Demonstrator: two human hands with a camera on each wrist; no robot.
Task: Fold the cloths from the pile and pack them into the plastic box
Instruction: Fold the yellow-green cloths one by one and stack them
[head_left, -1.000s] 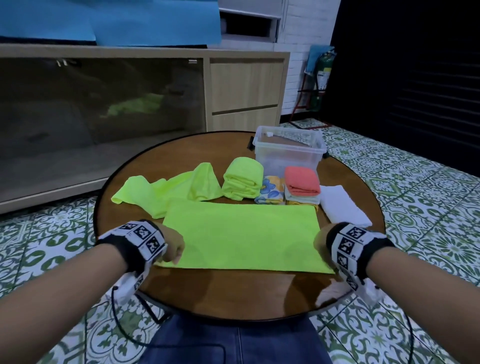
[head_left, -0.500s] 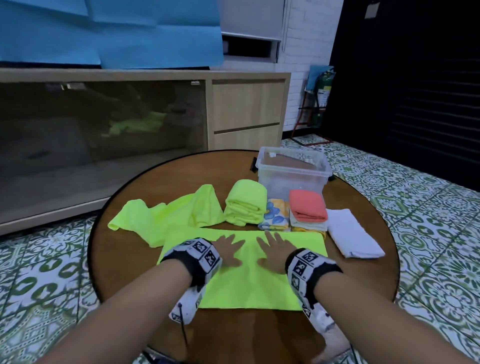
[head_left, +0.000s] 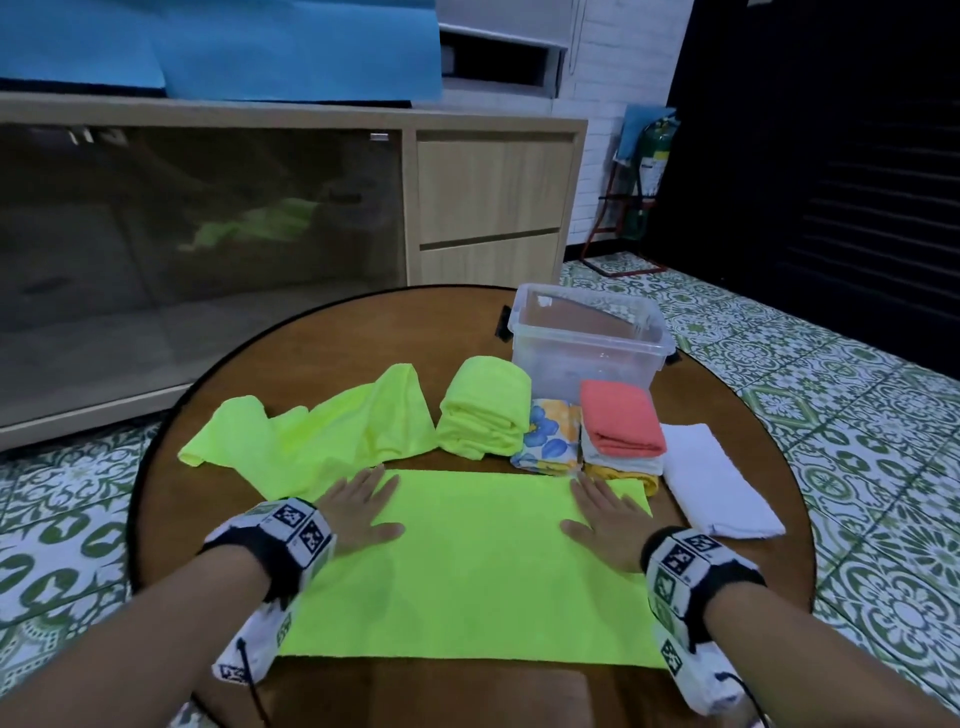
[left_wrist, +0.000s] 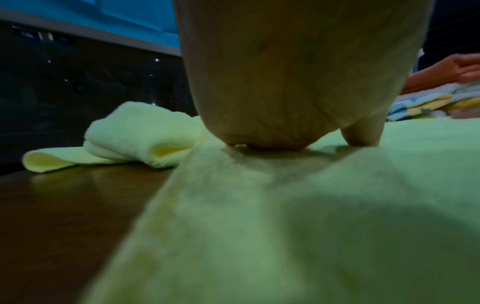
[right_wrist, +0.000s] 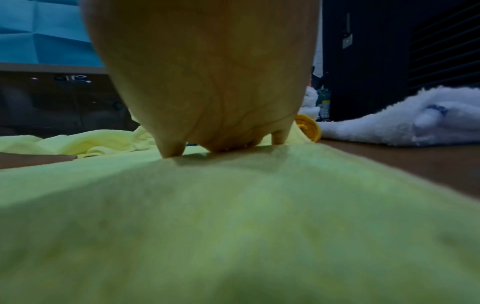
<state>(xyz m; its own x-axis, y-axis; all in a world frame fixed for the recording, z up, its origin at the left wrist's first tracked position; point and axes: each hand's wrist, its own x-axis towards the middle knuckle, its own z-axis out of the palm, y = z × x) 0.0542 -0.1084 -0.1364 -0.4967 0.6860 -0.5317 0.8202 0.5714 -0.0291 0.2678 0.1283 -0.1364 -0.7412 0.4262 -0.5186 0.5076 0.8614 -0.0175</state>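
- The neon green cloth (head_left: 467, 566) lay spread flat on the tabletop (head_left: 171, 525), nearest the person, well short of the plastic box (head_left: 587, 343).
- The left hand (head_left: 358, 512) and right hand (head_left: 602, 519) pressed flat near its far corners, each grip fully open and holding nothing.
- It looked light, limp and plush, likely to sag and slide when lifted.
- Pinching the near corners seemed best for the next fold.
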